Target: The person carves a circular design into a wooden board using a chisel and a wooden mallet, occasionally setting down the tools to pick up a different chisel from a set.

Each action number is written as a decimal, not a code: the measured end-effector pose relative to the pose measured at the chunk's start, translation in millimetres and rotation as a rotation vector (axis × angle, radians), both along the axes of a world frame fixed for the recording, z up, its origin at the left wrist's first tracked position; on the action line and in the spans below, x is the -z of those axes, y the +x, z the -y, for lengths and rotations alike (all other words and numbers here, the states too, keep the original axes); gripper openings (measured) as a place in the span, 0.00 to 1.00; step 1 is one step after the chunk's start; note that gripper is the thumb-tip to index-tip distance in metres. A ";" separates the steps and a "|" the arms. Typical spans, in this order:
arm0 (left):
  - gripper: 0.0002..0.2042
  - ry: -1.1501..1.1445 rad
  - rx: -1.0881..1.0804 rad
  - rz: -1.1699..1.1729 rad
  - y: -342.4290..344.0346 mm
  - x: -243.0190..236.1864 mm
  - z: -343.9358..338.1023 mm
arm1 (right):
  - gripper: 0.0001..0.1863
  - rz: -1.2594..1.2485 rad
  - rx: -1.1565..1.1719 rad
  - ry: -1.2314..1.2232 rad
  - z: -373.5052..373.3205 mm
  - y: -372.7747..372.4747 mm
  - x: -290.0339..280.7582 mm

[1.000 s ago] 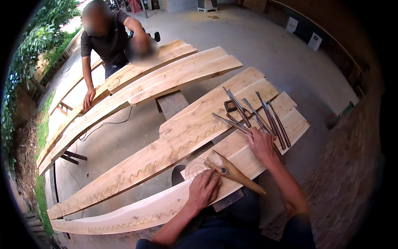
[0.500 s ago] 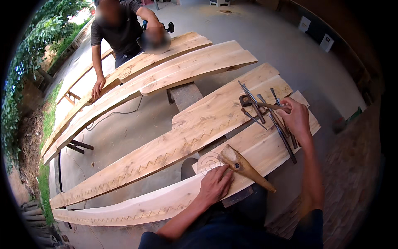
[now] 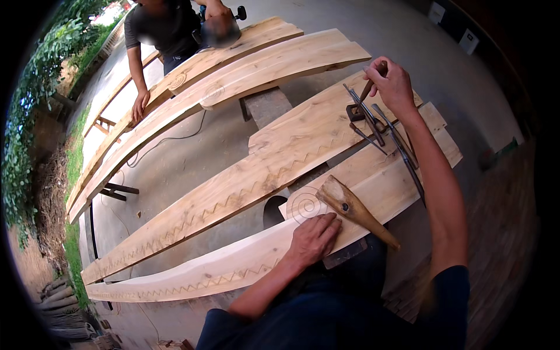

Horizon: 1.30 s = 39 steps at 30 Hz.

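Note:
My left hand (image 3: 315,240) lies palm down with loosely bent fingers on the nearest pale wooden board (image 3: 245,265), just below its carved spiral (image 3: 308,204). A wooden mallet (image 3: 364,216) with a thick head and tapering handle rests beside those fingertips. At the far right my right hand (image 3: 395,87) is closed around the wooden handle of a tool (image 3: 366,91) with a dark, squarish head. The handle stands steeply, its head low among the tools. Several slim metal chisels (image 3: 402,146) lie in a loose bunch below my right hand, across the boards.
Beyond lies another board (image 3: 216,219) with a zigzag line. Further off are two long curved boards (image 3: 280,67) on supports (image 3: 265,108). A co-worker (image 3: 166,29) leans over the farthest one, a hand on it, beside a power tool (image 3: 217,26). A cord (image 3: 169,137) trails on the floor.
My right hand has moved up and to the left, tilting the tool's handle from nearly level to steep. My left hand remains beside the spiral. The whole view has shifted slightly.

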<state>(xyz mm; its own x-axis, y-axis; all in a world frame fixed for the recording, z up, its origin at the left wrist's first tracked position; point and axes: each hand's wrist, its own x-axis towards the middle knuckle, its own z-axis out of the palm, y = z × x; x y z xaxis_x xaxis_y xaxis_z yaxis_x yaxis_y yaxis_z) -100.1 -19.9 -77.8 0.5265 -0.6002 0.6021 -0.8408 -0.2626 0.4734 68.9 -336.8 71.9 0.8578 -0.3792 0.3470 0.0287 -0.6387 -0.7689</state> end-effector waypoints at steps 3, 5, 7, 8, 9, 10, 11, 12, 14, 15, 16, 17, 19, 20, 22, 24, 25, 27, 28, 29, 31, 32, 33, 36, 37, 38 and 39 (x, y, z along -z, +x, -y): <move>0.17 -0.032 -0.023 -0.044 -2.5 -4.5 -6.8 | 0.12 0.124 0.010 -0.294 -26.5 -10.4 -2.6; 0.19 -0.075 -0.090 -0.042 0.6 -1.7 -18.3 | 0.14 0.258 -0.050 -0.439 -67.2 -27.1 -15.0; 0.18 -0.186 -0.227 -0.096 3.3 -8.2 -24.6 | 0.15 0.239 -0.189 -0.418 -110.6 -70.4 -41.4; 0.18 -0.237 -0.289 -0.122 4.8 -14.7 -26.7 | 0.15 0.184 -0.265 -0.380 -126.9 -91.0 -53.3; 0.20 -0.227 -0.302 -0.156 8.1 -22.4 -27.0 | 0.15 0.099 -0.392 -0.298 -139.1 -107.4 -61.2; 0.22 -0.225 -0.309 -0.182 10.4 -33.7 -25.6 | 0.15 0.022 -0.512 -0.223 -149.1 -122.3 -68.0; 0.24 -0.222 -0.319 -0.209 11.4 -42.4 -25.2 | 0.15 0.050 -0.577 -0.135 -159.1 -128.2 -57.8; 0.21 -0.180 -0.273 -0.204 12.1 -50.5 -25.1 | 0.16 0.078 -0.639 -0.046 -166.2 -130.2 -44.9; 0.15 -0.084 -0.209 -0.195 11.7 -60.1 -31.2 | 0.16 -0.031 -0.682 -0.025 -176.1 -128.5 -31.6; 0.12 -0.095 -0.184 -0.343 6.5 -59.0 -35.0 | 0.17 -0.046 -0.693 0.001 -179.1 -127.5 -24.6; 0.13 -0.105 -0.245 -0.394 6.6 -57.3 -38.3 | 0.18 -0.060 -0.711 0.027 -181.6 -126.2 -20.8; 0.14 -0.115 -0.307 -0.445 7.8 -53.2 -42.0 | 0.25 -0.168 -0.770 0.102 -179.6 -127.8 -28.8; 0.11 -0.477 -0.338 -0.656 12.7 -41.3 -40.2 | 0.30 -0.022 -0.633 0.137 -171.4 -131.6 -24.4; 0.09 -0.736 -0.245 -0.781 18.4 -44.8 -34.6 | 0.32 0.046 -0.559 0.152 -162.4 -135.5 -18.7; 0.08 -0.814 -0.325 -0.783 30.2 -46.5 -31.3 | 0.30 0.086 -0.271 -0.021 -136.2 -143.3 9.2; 0.07 -0.817 -0.377 -0.719 39.0 -39.7 -36.1 | 0.31 -0.098 -0.134 -0.125 -124.7 -155.9 41.2; 0.07 -0.835 -0.383 -0.733 40.7 -37.1 -37.2 | 0.32 -0.157 -0.106 -0.133 -120.7 -165.1 58.5; 0.07 -0.854 -0.403 -0.757 41.3 -31.8 -37.6 | 0.35 -0.240 -0.083 -0.152 -118.7 -183.8 87.2; 0.07 -0.854 -0.416 -0.762 41.5 -30.1 -38.3 | 0.37 -0.259 -0.088 -0.161 -120.4 -192.7 97.5; 0.07 -0.854 -0.426 -0.767 42.4 -28.7 -38.8 | 0.39 -0.276 -0.092 -0.170 -122.0 -199.2 104.2; 0.07 -0.866 -0.416 -0.782 43.6 -25.3 -38.7 | 0.42 -0.300 -0.130 -0.201 -124.2 -209.1 111.6; 0.07 -0.872 -0.410 -0.789 44.3 -23.7 -38.2 | 0.43 -0.312 -0.147 -0.217 -124.4 -211.8 113.7; 0.07 -0.872 -0.415 -0.790 45.4 -22.1 -37.6 | 0.44 -0.301 -0.144 -0.232 -124.2 -213.1 115.3; 0.07 -0.866 -0.424 -0.793 48.6 -18.0 -37.6 | 0.45 -0.285 -0.141 -0.254 -125.0 -214.3 117.4; 0.07 -0.863 -0.424 -0.799 49.3 -16.5 -38.1 | 0.45 -0.292 -0.144 -0.248 -125.1 -213.6 115.8; 0.07 -0.859 -0.423 -0.805 49.9 -14.9 -38.5 | 0.45 -0.299 -0.146 -0.242 -125.2 -213.4 115.2; 0.07 -0.856 -0.410 -0.806 50.4 -12.8 -38.9 | 0.45 -0.299 -0.143 -0.241 -125.3 -213.7 116.1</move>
<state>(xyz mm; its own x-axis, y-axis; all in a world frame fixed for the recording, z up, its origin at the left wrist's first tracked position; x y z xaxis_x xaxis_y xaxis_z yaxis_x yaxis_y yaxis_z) -49.8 19.1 -65.0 0.9831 0.1212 0.1369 -0.1602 0.2108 0.9643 -144.8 -211.5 -44.2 0.9725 -0.1868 0.1389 -0.0715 -0.8075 -0.5854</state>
